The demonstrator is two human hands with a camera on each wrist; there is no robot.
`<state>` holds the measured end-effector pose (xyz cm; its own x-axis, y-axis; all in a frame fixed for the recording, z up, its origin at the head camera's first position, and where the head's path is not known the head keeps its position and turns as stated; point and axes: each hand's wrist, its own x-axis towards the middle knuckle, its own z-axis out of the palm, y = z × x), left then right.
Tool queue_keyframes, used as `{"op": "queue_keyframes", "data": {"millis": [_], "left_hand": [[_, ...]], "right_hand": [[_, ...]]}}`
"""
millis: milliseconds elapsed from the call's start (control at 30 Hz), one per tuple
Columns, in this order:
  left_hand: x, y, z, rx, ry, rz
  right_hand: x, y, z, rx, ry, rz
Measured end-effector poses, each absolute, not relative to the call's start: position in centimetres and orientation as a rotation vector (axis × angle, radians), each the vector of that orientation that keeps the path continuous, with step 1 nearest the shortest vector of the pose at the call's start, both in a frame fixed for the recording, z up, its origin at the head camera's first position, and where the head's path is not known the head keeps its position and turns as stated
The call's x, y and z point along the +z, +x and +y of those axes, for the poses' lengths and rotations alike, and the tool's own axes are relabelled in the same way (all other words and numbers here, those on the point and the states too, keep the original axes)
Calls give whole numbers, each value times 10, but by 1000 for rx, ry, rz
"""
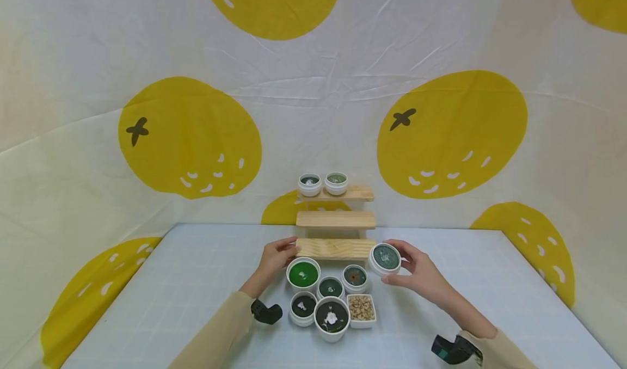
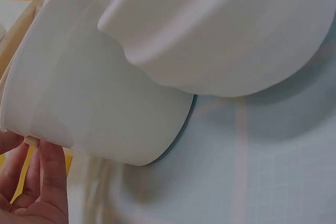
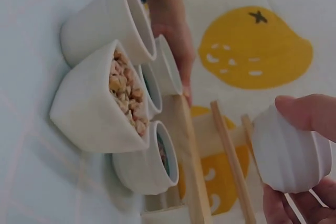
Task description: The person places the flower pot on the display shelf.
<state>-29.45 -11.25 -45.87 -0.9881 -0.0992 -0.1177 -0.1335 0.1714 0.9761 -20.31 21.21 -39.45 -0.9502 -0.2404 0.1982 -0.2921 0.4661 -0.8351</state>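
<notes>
My right hand (image 1: 416,268) holds a small white pot (image 1: 385,258) with a dark green, speckled top, raised beside the right end of the stand's lowest step. In the right wrist view, its thumb and fingers grip the ribbed side of this pot (image 3: 289,150). With the fingers of my left hand (image 1: 276,257) I grip the left end of the lowest step on a three-step wooden display stand (image 1: 335,248). The left wrist view has these fingers (image 2: 52,166) at the wood's end, partly hidden behind a white pot (image 2: 100,87).
Two small pots (image 1: 336,184) stand on the top step. In front of the stand are a bright green-topped pot (image 1: 303,274), a dark-topped pot with a white patch (image 1: 331,318), several smaller pots and a square dish of tan bits (image 1: 361,309). A fruit-print cloth (image 1: 313,113) hangs behind.
</notes>
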Motion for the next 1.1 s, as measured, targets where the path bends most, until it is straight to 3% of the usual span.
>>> {"op": "queue_keyframes", "data": {"millis": [500, 1100], "left_hand": [[-455, -295, -112, 1979, -247, 2400], [-458, -294, -112, 1998, -200, 2404]], "right_hand": [[-380, -238, 180, 1593, 461, -2574], [-351, -279, 174, 1603, 432, -2539]]}}
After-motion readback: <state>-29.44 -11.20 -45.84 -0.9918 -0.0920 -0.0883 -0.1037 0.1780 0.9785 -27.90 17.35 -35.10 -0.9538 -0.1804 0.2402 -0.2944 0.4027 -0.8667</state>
